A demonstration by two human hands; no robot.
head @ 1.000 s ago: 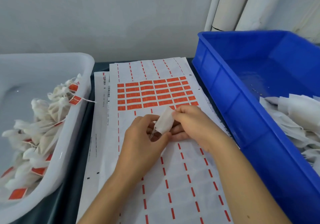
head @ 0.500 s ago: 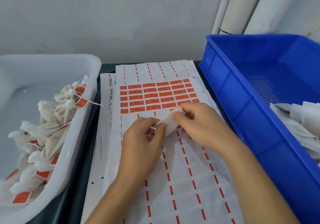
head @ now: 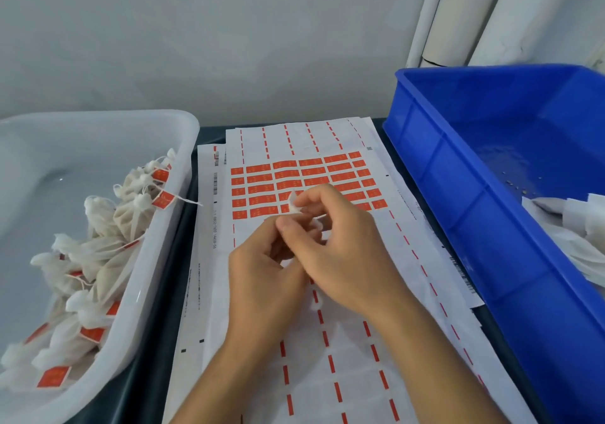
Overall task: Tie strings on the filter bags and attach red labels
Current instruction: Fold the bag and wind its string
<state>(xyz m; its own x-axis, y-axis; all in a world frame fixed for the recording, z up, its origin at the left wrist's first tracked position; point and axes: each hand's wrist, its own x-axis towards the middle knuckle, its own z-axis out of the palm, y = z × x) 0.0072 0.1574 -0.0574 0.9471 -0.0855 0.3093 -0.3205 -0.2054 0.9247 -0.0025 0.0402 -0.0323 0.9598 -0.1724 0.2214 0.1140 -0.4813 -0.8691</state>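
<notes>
While both hands [head: 304,253] pinch it | filter bag [head: 292,203]: white, crumpled

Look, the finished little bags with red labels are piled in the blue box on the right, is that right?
Not quite. The head view shows the finished bags with red labels piled in the white tub on the left. The blue box on the right holds plain white bags with no red labels showing.

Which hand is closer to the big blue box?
The right hand. It sits on the side toward the blue box, with bare label sheet between them. The left hand is farther away, on the other side of the right hand.
</notes>
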